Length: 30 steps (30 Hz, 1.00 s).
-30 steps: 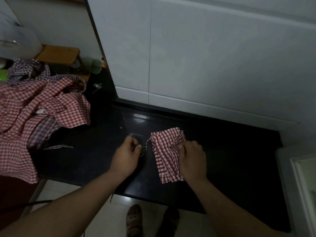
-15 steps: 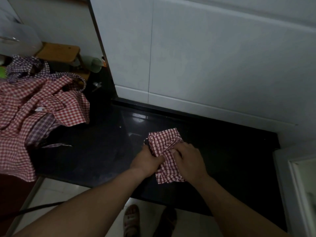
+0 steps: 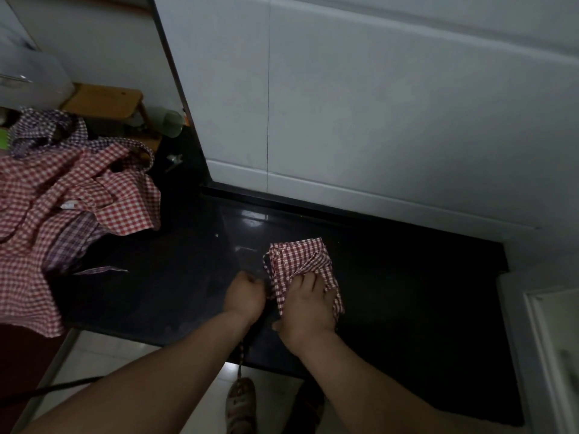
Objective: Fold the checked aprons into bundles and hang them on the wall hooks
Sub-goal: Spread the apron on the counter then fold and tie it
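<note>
A small folded bundle of red-and-white checked apron (image 3: 302, 258) lies on the black counter (image 3: 407, 277). My right hand (image 3: 308, 305) presses down on its near half, fingers spread over the cloth. My left hand (image 3: 246, 297) is closed just left of the bundle, pinching the apron's thin strap (image 3: 241, 355), which hangs down over the counter's front edge. No wall hooks are in view.
A heap of unfolded red and purple checked aprons (image 3: 62, 208) covers the counter's left end and hangs over its edge. Behind it stand a wooden stool (image 3: 106, 101) and a green cup (image 3: 170, 122). White wall tiles (image 3: 376, 120) rise behind the counter. My feet show on the floor below.
My left hand left the bundle's edge and drew back toward me, now closed on the strap. The right hand stayed pressing on the folded apron.
</note>
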Motion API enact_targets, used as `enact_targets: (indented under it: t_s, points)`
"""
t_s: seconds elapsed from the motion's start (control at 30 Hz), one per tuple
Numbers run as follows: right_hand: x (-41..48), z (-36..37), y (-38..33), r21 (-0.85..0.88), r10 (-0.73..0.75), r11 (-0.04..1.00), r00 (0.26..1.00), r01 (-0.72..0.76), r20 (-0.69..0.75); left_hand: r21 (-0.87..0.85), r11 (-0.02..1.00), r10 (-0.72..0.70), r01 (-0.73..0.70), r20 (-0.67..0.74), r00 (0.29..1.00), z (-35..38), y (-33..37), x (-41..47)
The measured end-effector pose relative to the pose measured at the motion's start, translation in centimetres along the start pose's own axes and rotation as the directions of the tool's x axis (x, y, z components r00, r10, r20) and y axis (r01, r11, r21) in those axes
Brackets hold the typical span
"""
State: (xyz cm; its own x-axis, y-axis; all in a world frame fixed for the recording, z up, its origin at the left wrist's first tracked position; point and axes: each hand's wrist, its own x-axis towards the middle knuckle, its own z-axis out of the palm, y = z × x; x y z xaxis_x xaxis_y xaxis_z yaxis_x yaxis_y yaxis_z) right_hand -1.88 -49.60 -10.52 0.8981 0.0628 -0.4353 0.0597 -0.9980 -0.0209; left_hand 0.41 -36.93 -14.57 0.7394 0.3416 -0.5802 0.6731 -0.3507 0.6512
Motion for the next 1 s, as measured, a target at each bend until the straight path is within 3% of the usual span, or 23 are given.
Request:
enact_targets:
  t_s: [0.07, 0.17, 0.23, 0.3, 0.4, 0.5, 0.57, 0.67, 0.73, 0.8, 0.9, 1.0]
  points:
    - [0.3, 0.1, 0.3, -0.003, -0.013, 1.0, 0.996, 0.013, -0.092, 0.0, 0.999, 0.036, -0.036, 0.057, 0.998, -0.3, -0.3, 0.3]
    - [1.3, -0.9, 3.3, 0.277, -0.031, 0.957, 0.982, 0.082, -0.184, -0.026, 0.995, 0.103, -0.1, 0.167, 0.981, -0.8, -0.5, 0.2]
    - [2.0, -2.9, 5.4, 0.577, 0.047, 0.814, 0.983, 0.064, -0.176, -0.042, 0.986, 0.168, -0.163, 0.265, 0.95, -0.9, -0.3, -0.8]
    - [2.6, -5.5, 6.8, 0.815, 0.116, 0.579, 0.991, -0.015, -0.064, -0.096, 0.974, 0.227, -0.206, 0.372, 0.9, -0.6, -0.1, -2.1]
    - [2.9, -8.3, 8.4, 0.93, 0.022, 0.359, 0.997, -0.081, 0.078, -0.131, 0.96, 0.278, -0.247, 0.542, 0.793, 0.1, 0.2, -3.8]
    - [2.6, -9.0, 9.3, 0.962, -0.174, 0.235, 0.968, -0.138, 0.181, 0.025, 0.93, 0.248, -0.367, 0.693, 0.676, -0.2, 0.9, -4.1]
    - [2.3, -9.3, 9.7, 0.946, -0.312, 0.272, 0.913, -0.178, 0.261, 0.172, 0.863, 0.205, -0.475, 0.74, 0.64, -1.3, 2.0, -3.8]
    - [1.8, -10.6, 10.0, 0.85, -0.447, 0.515, 0.811, -0.111, 0.377, 0.413, 0.721, 0.107, -0.556, 0.727, 0.678, -3.5, 4.1, -2.5]
    - [1.7, -11.5, 9.6, 0.701, -0.486, 0.71, 0.764, 0.062, 0.425, 0.437, 0.701, 0.118, -0.563, 0.708, 0.697, -4.7, 5.3, -1.1]
    - [1.4, -11.8, 8.6, 0.497, -0.517, 0.821, 0.736, 0.282, 0.436, 0.417, 0.623, 0.171, -0.661, 0.753, 0.636, -4.9, 5.7, 1.0]
    - [1.1, -9.9, 7.2, 0.247, -0.625, 0.78, 0.691, 0.576, 0.364, 0.472, 0.592, 0.112, -0.654, 0.755, 0.646, -5.0, 6.8, 3.0]
    - [1.3, -6.5, 7.0, -0.049, -0.732, 0.669, 0.669, 0.741, 0.124, 0.465, 0.618, 0.132, -0.634, 0.734, 0.666, -4.9, 8.5, 3.4]
